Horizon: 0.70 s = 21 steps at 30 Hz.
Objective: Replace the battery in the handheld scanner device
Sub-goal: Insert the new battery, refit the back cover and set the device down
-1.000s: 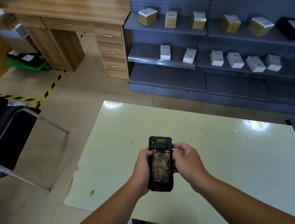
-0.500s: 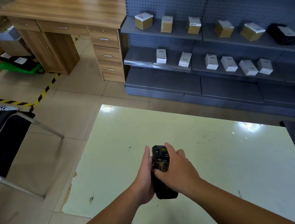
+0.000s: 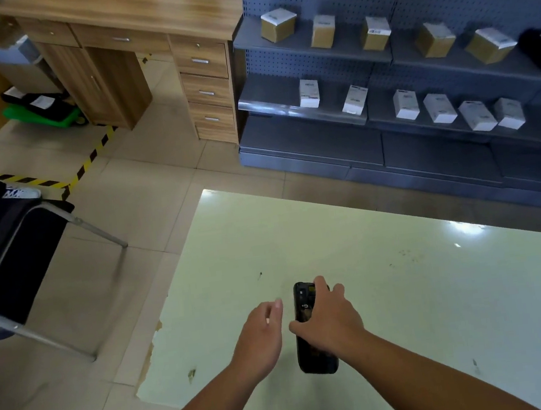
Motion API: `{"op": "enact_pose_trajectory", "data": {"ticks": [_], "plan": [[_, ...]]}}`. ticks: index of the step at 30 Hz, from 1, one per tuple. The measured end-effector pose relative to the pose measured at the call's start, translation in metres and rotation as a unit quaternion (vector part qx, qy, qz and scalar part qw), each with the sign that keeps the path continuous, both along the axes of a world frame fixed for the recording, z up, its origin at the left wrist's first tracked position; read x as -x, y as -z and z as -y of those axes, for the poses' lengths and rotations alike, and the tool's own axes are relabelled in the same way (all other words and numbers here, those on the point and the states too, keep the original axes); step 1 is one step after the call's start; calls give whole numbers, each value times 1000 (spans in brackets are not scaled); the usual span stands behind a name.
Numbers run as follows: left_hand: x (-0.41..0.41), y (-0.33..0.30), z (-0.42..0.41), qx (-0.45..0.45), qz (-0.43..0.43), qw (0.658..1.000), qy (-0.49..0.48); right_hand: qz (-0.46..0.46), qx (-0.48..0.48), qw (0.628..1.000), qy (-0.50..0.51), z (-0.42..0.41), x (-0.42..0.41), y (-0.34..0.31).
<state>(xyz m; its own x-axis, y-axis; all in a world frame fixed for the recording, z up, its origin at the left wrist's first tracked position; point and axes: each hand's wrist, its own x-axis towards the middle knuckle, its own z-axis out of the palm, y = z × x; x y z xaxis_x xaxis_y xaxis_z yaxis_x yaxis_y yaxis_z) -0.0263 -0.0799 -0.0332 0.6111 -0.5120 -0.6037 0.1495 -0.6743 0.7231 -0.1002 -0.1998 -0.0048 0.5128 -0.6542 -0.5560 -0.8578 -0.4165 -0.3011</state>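
Our right hand (image 3: 329, 321) grasps the handheld scanner (image 3: 314, 351), its long axis running straight away from us; our left hand (image 3: 260, 335) hangs released just beside it, not touching.

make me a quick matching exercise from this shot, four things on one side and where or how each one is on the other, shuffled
Things:
1. black handheld scanner
2. left hand
3. brown cardboard boxes with white labels
4. black chair with a metal frame

Places or states:
A. in a row on the upper grey shelf
B. open and empty, beside the device without touching it
C. on the tiled floor, left of the pale green table
D. over the table, under the right hand

Pairs: 1-D, 2-B, 3-A, 4-C
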Motion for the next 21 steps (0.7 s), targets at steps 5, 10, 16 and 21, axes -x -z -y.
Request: {"op": "enact_pose_trajectory", "data": {"ticks": [5,10,16,21], "plan": [[-14,30,-38,-35,10,999,16,-37,15,999,-22,-12,-26,44],[-15,47,-58,-51,6,998,28,-63,17,997,-29,-21,-35,73],[-15,48,-56,-42,18,998,49,-50,57,996,-40,-30,-33,84],[-14,47,-49,-33,36,996,81,-45,13,998,-39,-22,-26,78]]}}
